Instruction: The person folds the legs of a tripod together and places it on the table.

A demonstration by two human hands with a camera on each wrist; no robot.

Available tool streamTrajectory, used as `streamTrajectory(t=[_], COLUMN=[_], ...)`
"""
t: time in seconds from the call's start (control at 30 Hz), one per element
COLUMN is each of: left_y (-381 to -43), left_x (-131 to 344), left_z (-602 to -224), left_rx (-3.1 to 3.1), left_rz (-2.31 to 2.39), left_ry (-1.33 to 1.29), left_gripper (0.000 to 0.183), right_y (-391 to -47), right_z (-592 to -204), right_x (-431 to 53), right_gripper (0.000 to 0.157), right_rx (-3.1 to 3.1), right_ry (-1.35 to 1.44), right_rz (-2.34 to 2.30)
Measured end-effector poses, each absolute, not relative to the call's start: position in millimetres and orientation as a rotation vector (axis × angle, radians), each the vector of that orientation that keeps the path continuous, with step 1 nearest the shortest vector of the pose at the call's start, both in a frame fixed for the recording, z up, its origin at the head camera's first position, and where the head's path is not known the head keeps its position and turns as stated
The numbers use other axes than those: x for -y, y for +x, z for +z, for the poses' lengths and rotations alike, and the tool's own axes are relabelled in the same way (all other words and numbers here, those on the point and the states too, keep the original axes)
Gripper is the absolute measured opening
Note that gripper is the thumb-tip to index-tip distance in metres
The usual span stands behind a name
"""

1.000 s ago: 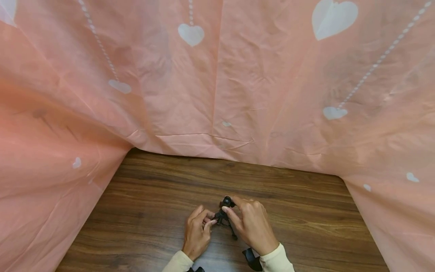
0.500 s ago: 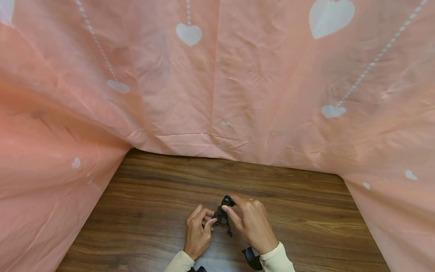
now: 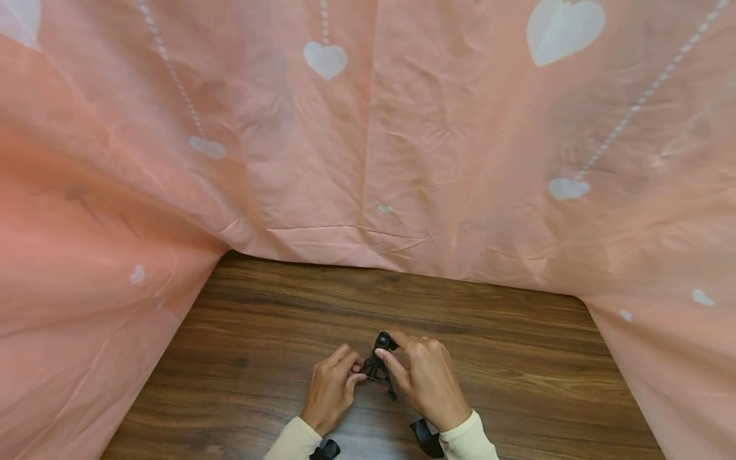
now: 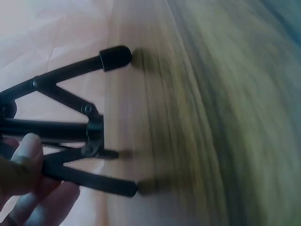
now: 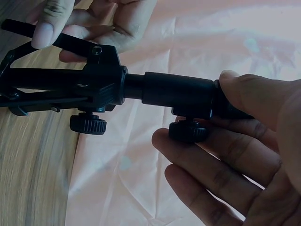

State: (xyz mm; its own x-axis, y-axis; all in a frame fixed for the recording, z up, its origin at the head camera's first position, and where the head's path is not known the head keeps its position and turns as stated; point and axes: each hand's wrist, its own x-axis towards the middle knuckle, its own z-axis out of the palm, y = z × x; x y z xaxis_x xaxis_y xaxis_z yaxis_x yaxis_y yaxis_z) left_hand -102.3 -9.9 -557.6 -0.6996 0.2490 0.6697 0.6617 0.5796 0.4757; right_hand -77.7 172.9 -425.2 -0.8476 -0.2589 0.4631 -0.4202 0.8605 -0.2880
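A small black tripod [image 3: 374,369] is held between both hands over the table, its legs partly spread. My left hand [image 3: 332,390] pinches one of the tripod legs [image 5: 73,43] between thumb and fingers, as the right wrist view shows. In the left wrist view, braces join the legs to the centre column [image 4: 51,129], and one leg ends in a dark foot cap [image 4: 116,57]. My right hand [image 3: 431,380] grips the tripod's top end with thumb and fingers. Two ridged knobs, a lower knob [image 5: 88,124] and an upper knob [image 5: 189,131], stick out from its side.
The brown wood-grain table [image 3: 264,306] lies under the hands. A pink cloth [image 3: 402,140] with white hearts hangs behind it and along both sides. Black straps, a left wrist strap [image 3: 326,450] and a right wrist strap [image 3: 426,438], sit by the cream sleeves.
My left hand has shifted slightly left, still pinching a leg. The tripod's lower legs have changed angle a little. My right hand has stayed in almost the same place on the top.
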Motion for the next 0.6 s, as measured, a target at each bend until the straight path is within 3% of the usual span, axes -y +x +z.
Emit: streamTrajectory(t=[0.6], left_y=[-99.4], left_x=[-1.0], left_z=[-562.9], left_rx=[2.149], left_rz=[-1.143], left_ry=[-0.658], left_gripper=[0.022], right_y=[-75.7], right_z=[-421.9], right_x=[-173.2], right_gripper=[0.033], right_rx=[2.684], right_ry=[0.489], right_rz=[0.579])
